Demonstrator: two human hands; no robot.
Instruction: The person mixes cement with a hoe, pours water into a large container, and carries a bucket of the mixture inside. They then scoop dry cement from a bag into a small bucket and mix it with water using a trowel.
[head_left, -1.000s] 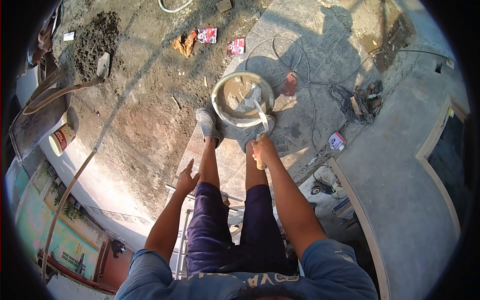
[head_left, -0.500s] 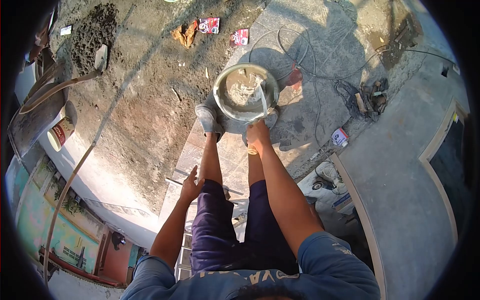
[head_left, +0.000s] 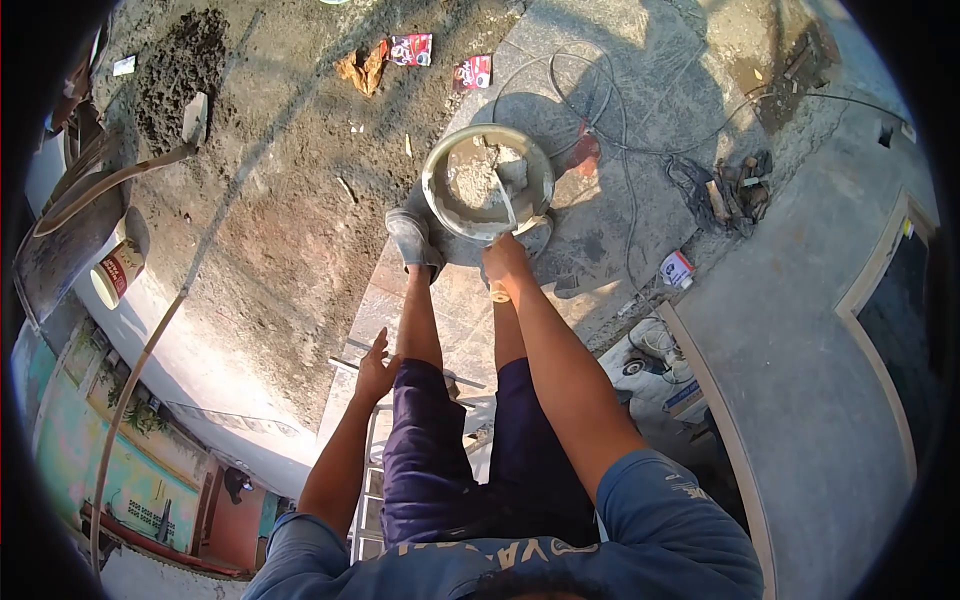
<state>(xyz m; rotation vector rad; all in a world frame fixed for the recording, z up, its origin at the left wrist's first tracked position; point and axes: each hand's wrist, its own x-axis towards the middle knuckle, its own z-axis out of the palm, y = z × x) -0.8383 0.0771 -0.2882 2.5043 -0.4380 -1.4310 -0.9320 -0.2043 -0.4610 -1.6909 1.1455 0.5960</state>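
Observation:
A round bucket (head_left: 430, 190) of wet grey mortar (head_left: 470, 178) stands on the slab between my feet. My right hand (head_left: 507, 262) is closed around the handle of a trowel (head_left: 508, 208); the pale handle end shows below the fist. The trowel's shank reaches over the near rim, and its grey blade lies in the mortar. Beside my left knee, my left hand (head_left: 376, 372) is held with its fingers stretched out and nothing in it.
A cable (head_left: 625, 150) loops over the slab right of the bucket. Red wrappers (head_left: 411, 49) lie on the ground ahead. A paint bucket (head_left: 112, 275) rests on its side at left. A grey wall (head_left: 800, 370) rises at right, and a ladder (head_left: 370, 500) shows beside my left leg.
The trowel's blade has turned and shifted left within the mortar, and now shows its flat face. My right hand has moved slightly left with it. My left hand stays beside the knee.

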